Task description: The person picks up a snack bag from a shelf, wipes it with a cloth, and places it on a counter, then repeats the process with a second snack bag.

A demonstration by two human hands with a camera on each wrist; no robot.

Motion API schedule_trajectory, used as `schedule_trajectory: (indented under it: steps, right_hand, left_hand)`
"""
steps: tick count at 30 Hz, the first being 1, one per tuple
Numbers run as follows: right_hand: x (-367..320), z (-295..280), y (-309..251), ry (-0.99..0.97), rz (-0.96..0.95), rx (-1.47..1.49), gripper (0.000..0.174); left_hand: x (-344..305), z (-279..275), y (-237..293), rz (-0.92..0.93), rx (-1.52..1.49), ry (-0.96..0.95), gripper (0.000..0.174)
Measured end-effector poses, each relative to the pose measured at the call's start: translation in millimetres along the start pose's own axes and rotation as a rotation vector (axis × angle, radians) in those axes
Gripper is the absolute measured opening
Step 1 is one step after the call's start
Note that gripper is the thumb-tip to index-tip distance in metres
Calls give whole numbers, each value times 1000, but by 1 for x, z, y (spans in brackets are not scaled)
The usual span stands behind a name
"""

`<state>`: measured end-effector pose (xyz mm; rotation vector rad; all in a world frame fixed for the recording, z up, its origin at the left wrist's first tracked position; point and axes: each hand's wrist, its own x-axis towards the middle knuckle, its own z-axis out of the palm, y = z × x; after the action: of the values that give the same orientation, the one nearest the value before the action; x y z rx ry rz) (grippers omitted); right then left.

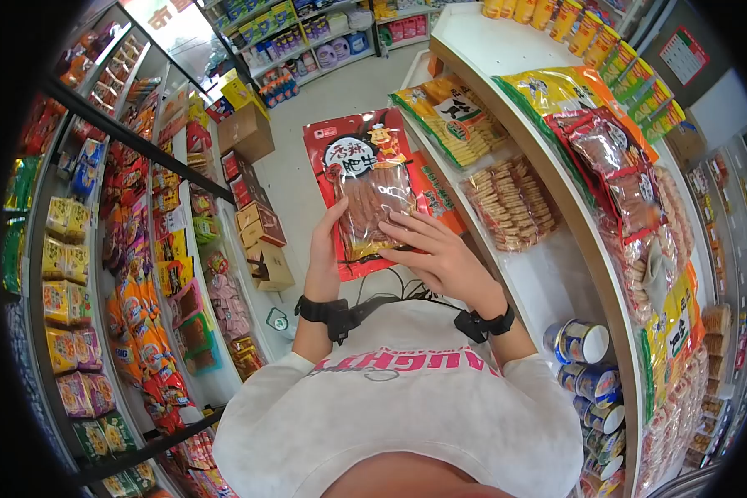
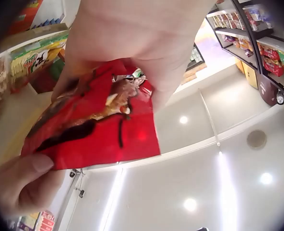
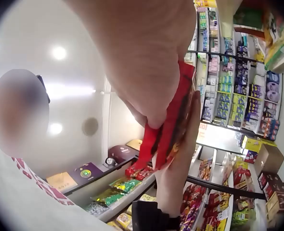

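One red packet (image 1: 363, 178): left hand (image 1: 325, 253) holds it, most fingers hidden behind; right hand (image 1: 444, 253) pinches its lower edge.

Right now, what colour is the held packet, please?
The packet is mainly red, clearest in the head view.

The head camera sits up high and looks down past the shirt (image 1: 398, 415) to the left hand (image 1: 327, 246), the right hand (image 1: 440, 256) and the red pack (image 1: 375, 187). The left wrist camera is very close under its hand and faces up, with lots of ceiling (image 2: 180, 180). The right wrist camera is close too, looking across at the left arm's black band (image 3: 154, 216). All three see the pack. Head and left wrist share the yellow bag (image 1: 452, 120) at the shelf's (image 1: 523, 286) far corner; head and right wrist share the brown box (image 1: 247, 133).
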<state>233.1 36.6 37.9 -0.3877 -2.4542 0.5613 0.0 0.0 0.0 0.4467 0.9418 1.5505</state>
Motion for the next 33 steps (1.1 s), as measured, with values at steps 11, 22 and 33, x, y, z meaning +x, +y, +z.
schedule_trajectory:
  steps: [11,22,33]
  right_hand:
    - [-50,-68,11,328,219,-98,51]
    - [-183,-179,90,610,1022,-979,80]
    - [-202,-187,88,734,991,-849,44]
  left_hand:
    - [4,-5,-42,332,573,-136,43]
    - [18,71,-38,-32,-37,-13,44]
    - [34,57,-51,108,75,84,36]
